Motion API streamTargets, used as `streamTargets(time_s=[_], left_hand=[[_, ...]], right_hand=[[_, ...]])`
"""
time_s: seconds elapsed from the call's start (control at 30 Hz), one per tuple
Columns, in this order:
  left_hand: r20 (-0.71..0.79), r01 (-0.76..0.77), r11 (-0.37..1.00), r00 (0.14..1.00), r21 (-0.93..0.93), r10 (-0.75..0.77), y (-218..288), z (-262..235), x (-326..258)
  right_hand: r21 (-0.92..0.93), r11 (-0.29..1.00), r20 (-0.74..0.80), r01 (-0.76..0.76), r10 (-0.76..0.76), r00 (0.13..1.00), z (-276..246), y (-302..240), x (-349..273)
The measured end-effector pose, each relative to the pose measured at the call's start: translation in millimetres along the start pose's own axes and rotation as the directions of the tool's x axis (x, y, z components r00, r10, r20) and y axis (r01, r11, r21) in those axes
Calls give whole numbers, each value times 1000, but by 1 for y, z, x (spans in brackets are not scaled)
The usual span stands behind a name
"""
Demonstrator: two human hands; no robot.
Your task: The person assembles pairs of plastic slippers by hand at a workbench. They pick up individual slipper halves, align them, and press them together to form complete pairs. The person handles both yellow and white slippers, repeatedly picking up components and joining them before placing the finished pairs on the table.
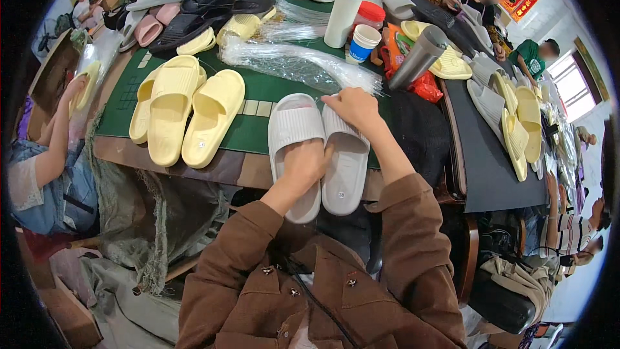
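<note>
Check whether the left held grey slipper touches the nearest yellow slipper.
Apart. The head view plainly shows a strip of green mat between the left grey slipper and the yellow slipper.

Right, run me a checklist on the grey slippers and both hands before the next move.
1. Left grey slipper and right grey slipper side by side, toes away: ok.
2. Left hand at the left slipper's strap opening: ok.
3. Right hand at the right slipper's toe end: ok.
4. Heels fully on the table: not ok, they overhang its edge.
5. Yellow slippers apart from the grey pair: ok.
6. Undersides clean: cannot tell, hidden.
</note>
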State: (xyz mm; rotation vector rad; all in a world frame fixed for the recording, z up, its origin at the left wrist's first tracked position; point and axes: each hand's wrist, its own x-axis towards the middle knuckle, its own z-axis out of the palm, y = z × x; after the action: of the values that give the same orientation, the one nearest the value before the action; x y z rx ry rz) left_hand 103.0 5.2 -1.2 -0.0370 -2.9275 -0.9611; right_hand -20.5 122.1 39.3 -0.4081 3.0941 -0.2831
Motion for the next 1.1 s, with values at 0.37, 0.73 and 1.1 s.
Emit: streamTargets(time_s=[0.37,0.73,1.1], left_hand=[[-50,-91,995,994,29,93,-2,7,-7],[-46,-39,999,998,-6,39,1,6,-7],[178,120,988,979,-93,-103,4,-9,4]], right_hand=[[237,970,-9,46,-46,999,14,-1,-8],[244,970,-122,5,26,992,21,-3,-13],[522,840,-135,149,-91,987,29,9,-11]])
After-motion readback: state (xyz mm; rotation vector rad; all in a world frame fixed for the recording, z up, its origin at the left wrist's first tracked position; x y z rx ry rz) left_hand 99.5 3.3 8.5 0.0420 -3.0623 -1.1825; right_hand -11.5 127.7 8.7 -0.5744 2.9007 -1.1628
